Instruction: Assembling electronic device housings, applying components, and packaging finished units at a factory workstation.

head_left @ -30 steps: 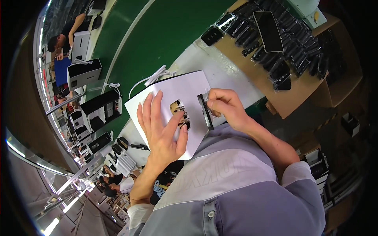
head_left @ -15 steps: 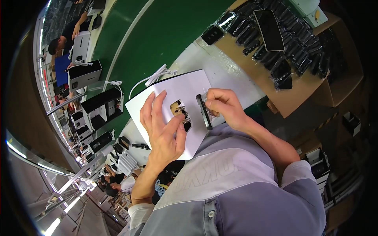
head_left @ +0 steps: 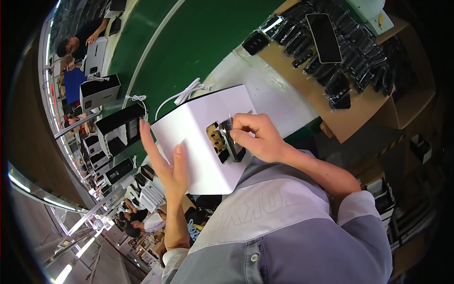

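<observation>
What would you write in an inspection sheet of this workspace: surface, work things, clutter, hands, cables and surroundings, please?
Surface: pale worktable, with a brown cardboard sheet at its right.
Work things: white casing with a cut opening; black panel tilted beside the opening, whether touching cannot be told.
Clutter: many dark plastic-wrapped pieces on the cardboard; a phone-like slab lies over them.
Hands: right hand grips the panel; left hand is open at the casing's left side, contact unclear.
Cables: white cable, bundled behind the casing.
Surroundings: another person at upper left; open carton at right.
</observation>
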Motion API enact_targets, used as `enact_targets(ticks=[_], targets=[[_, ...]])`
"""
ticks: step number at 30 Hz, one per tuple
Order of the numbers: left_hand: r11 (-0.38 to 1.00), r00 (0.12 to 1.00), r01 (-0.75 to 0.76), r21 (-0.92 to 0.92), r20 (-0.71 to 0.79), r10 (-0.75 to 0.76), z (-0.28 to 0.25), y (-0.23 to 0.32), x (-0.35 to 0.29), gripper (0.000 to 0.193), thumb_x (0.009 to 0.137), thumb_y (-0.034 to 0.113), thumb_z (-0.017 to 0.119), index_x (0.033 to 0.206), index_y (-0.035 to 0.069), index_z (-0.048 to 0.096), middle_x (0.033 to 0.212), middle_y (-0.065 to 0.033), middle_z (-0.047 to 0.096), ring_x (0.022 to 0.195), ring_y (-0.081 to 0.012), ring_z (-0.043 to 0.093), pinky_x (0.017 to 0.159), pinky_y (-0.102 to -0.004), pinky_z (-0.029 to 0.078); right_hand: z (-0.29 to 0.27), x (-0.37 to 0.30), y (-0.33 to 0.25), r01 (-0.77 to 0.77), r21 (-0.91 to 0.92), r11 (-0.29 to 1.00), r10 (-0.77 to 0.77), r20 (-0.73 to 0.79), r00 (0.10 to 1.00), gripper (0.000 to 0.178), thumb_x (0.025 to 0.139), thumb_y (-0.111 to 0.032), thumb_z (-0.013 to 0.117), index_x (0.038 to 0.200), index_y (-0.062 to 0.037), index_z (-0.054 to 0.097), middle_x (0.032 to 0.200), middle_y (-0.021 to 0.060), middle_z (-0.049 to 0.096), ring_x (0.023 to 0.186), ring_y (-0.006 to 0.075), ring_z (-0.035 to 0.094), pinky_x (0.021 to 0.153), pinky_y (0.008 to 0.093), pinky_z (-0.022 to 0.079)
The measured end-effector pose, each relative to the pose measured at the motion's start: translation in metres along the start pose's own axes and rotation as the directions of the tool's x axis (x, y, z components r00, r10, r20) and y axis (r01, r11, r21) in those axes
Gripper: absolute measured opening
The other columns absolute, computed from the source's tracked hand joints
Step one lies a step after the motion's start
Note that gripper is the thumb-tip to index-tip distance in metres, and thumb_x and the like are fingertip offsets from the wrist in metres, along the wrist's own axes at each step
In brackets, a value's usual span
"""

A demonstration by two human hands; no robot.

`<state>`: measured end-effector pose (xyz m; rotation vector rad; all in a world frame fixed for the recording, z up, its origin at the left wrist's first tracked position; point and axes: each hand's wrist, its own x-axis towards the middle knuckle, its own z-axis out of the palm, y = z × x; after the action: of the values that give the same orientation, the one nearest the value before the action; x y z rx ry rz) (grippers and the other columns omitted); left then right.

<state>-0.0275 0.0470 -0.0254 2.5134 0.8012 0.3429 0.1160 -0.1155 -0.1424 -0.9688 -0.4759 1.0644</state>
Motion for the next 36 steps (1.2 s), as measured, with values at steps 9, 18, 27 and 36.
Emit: enact_targets(ticks=[9, 18, 27, 36], targets=[[0.969, 0.988, 0.151, -0.194, 0.063, -0.141, 0.005, -0.020, 0.000, 0.088, 0.094, 0.032, 0.062, 0.156, -0.005, 0.013, 0.162, -0.0220, 0.018, 0.149, -0.0311, 0.020, 0.121, -0.0396, 0.014, 0.016, 0.008, -0.006, 0.021, -0.111, 0.994, -0.020, 0.012, 1.000, 0.019, 0.090, -0.004, 0.060, 0.074, -0.0009, 0.049, 0.065, 0.0011, 0.049, 0.061, 0.0085, 0.042, 0.056, 0.0276, 0.037], [0.948, 0.982, 0.182, -0.260, 0.096, -0.162, 0.007, -0.026, 0.002, 0.092, 0.090, 0.032, 0.064, 0.156, -0.004, 0.013, 0.162, -0.0210, 0.018, 0.148, -0.0308, 0.021, 0.121, -0.0391, 0.014, 0.022, 0.013, -0.008, -0.002, -0.116, 0.993, 0.000, -0.013, 1.000, 0.019, 0.089, -0.004, 0.059, 0.074, -0.0006, 0.048, 0.064, 0.0017, 0.048, 0.061, 0.0092, 0.042, 0.056, 0.0284, 0.037], [0.942, 0.981, 0.188, -0.279, 0.090, -0.170, 0.008, -0.029, 0.002, 0.092, 0.087, 0.029, 0.065, 0.156, -0.004, 0.014, 0.162, -0.0211, 0.018, 0.149, -0.0307, 0.019, 0.121, -0.0390, 0.013, 0.021, 0.015, -0.012, -0.020, -0.159, 0.987, 0.025, 0.031, 0.999, 0.018, 0.089, -0.004, 0.059, 0.074, 0.0000, 0.048, 0.063, 0.0029, 0.049, 0.061, 0.0095, 0.044, 0.056, 0.0288, 0.037], [0.929, 0.979, 0.202, -0.309, 0.096, -0.180, 0.008, -0.030, 0.004, 0.093, 0.086, 0.028, 0.066, 0.156, -0.004, 0.013, 0.161, -0.0217, 0.017, 0.148, -0.0308, 0.021, 0.120, -0.0398, 0.015, 0.012, 0.018, -0.028, -0.104, -0.205, 0.973, 0.140, 0.170, 0.975, 0.020, 0.093, -0.011, 0.065, 0.083, -0.0014, 0.052, 0.073, 0.0041, 0.056, 0.069, 0.0117, 0.050, 0.066, 0.0294, 0.043]])
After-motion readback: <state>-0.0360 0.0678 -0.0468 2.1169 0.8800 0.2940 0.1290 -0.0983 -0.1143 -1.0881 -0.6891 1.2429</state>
